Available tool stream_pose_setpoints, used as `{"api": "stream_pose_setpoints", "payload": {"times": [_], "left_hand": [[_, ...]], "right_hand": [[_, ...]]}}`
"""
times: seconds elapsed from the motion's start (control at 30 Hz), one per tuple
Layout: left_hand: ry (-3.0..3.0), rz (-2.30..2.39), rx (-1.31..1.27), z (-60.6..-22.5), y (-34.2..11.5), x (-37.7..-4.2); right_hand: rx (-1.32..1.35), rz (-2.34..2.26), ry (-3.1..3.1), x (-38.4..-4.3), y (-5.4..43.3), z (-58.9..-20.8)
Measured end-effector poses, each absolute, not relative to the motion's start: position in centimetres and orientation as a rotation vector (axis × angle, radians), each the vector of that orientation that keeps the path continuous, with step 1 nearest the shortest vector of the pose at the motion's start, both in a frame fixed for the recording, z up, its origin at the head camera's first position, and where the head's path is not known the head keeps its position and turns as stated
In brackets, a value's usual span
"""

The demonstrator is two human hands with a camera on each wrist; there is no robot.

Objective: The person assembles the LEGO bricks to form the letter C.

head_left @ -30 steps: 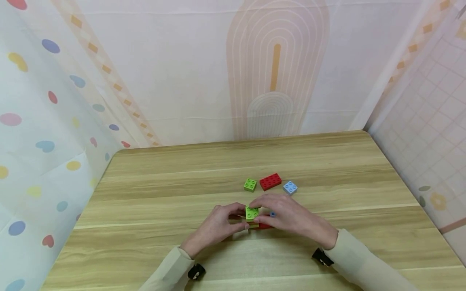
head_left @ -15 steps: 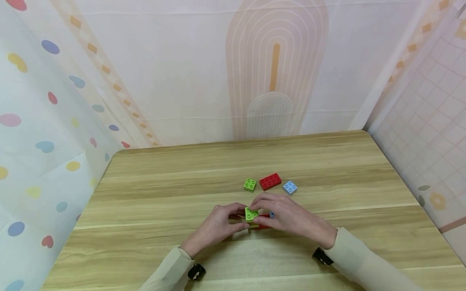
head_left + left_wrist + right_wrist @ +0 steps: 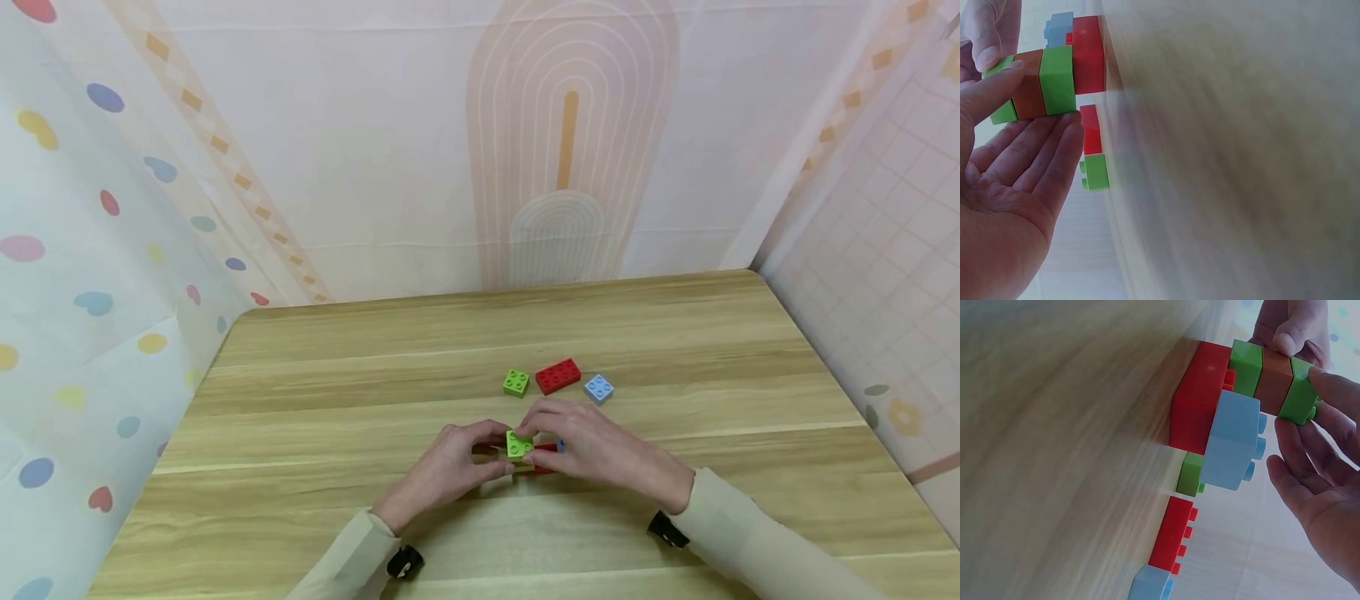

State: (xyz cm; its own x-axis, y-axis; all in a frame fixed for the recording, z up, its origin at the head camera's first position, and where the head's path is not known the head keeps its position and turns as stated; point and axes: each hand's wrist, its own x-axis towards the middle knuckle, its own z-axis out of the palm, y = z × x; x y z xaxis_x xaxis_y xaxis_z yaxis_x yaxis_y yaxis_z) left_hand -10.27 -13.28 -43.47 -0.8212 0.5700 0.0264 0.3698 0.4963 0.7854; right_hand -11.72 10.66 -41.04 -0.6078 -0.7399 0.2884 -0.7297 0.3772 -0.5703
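A small tower of toy building bricks stands at one end of a long red brick (image 3: 1200, 394): a lower green brick (image 3: 1246, 369), an orange-brown brick (image 3: 1273, 381) and a top green brick (image 3: 517, 445). On the red brick's other end sits a light blue brick (image 3: 1230, 440). My left hand (image 3: 448, 467) pinches the tower from the left, its thumb on the orange-brown brick. With thumb and fingers, my right hand (image 3: 588, 442) pinches the top green brick, which touches the orange-brown one below it. In the head view the right hand hides part of the blue brick.
Beyond the hands, a loose green brick (image 3: 516, 382), a loose red brick (image 3: 558, 376) and a loose light blue brick (image 3: 598, 388) lie in a row on the wooden table (image 3: 360, 358). A patterned cloth (image 3: 375, 150) hangs behind the table.
Both hands keep almost the same place and hold on the tower. No brick has visibly been moved; the whole head view has shifted only slightly.
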Motion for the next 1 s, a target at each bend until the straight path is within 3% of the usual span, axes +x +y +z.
{"api": "stream_pose_setpoints", "payload": {"times": [1.0], "left_hand": [[2.487, 1.248, 0.801, -43.14, -13.41, -9.76]], "right_hand": [[-1.242, -1.032, 2.637, -11.36, 10.71, -41.09]]}}
